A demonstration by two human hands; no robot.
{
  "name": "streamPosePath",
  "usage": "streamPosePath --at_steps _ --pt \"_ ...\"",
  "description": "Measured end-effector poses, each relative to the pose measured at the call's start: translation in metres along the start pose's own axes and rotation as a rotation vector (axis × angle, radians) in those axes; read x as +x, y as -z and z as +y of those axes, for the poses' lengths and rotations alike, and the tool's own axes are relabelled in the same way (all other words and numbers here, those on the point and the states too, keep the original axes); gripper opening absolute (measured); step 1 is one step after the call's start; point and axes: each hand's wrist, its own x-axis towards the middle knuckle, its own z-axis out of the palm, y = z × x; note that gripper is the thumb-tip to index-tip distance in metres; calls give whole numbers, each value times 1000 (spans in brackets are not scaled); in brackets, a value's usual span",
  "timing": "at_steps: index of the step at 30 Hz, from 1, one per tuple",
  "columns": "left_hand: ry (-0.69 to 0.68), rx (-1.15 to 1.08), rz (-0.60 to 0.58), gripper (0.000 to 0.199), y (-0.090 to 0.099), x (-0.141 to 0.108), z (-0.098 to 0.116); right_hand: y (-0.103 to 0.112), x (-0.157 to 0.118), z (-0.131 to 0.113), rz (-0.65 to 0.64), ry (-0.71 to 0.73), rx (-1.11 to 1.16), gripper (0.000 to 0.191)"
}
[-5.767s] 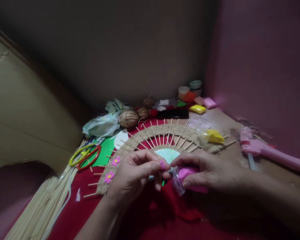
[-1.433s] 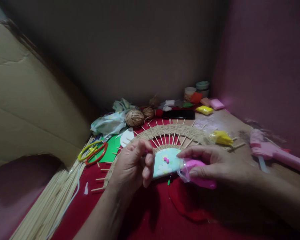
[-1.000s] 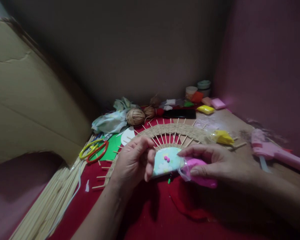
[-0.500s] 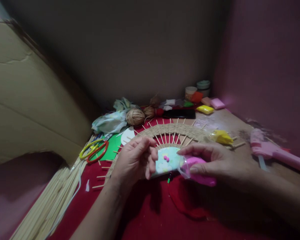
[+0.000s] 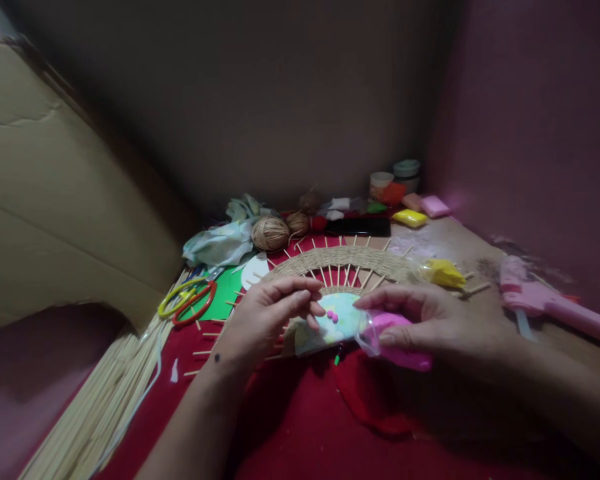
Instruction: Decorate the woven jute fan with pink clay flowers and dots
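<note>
My right hand (image 5: 425, 323) grips a packet of bright pink modelling clay (image 5: 405, 343), thumb in front and fingers behind, with its clear plastic wrapper end pointing left. My left hand (image 5: 270, 313) hovers over the left side of a pale blue patterned panel (image 5: 347, 307); its fingers are loosely bent and apart, and I see nothing between them. Small pink clay balls (image 5: 333, 317) lie on the panel just right of those fingertips. Around the panel curves a half-round woven twine piece (image 5: 340, 257) with thin sticks radiating out, partly hidden by my left hand.
Scissors (image 5: 187, 300) and a bundle of sticks (image 5: 100, 400) are at left, by a cardboard sheet (image 5: 55, 180). Behind sit twine balls (image 5: 271, 233), a black phone (image 5: 359, 227) and a yellow clay packet (image 5: 410, 218). A pink glue gun (image 5: 540, 297) lies at right.
My left hand has turned and its fingers have loosened from a curled pinch, stretching right toward the pink balls. My right hand keeps the clay packet in nearly the same place.
</note>
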Motion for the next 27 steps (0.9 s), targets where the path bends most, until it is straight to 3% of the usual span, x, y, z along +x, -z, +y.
streamPosePath --at_steps 4,8,14,21,27 --pt "-109 521 98 8 3 2 -2 2 1 5 2 9 23 41" --pt "-185 736 11 5 4 4 -5 2 1 4 -11 10 21 37" --pt "-215 849 -75 5 2 3 -3 1 1 2 -6 5 -18 36" --pt "-128 939 -141 6 1 4 -4 1 1 0 12 7 -56 36" --pt "-116 884 -161 8 4 2 -3 1 1 0 -7 12 -56 37"
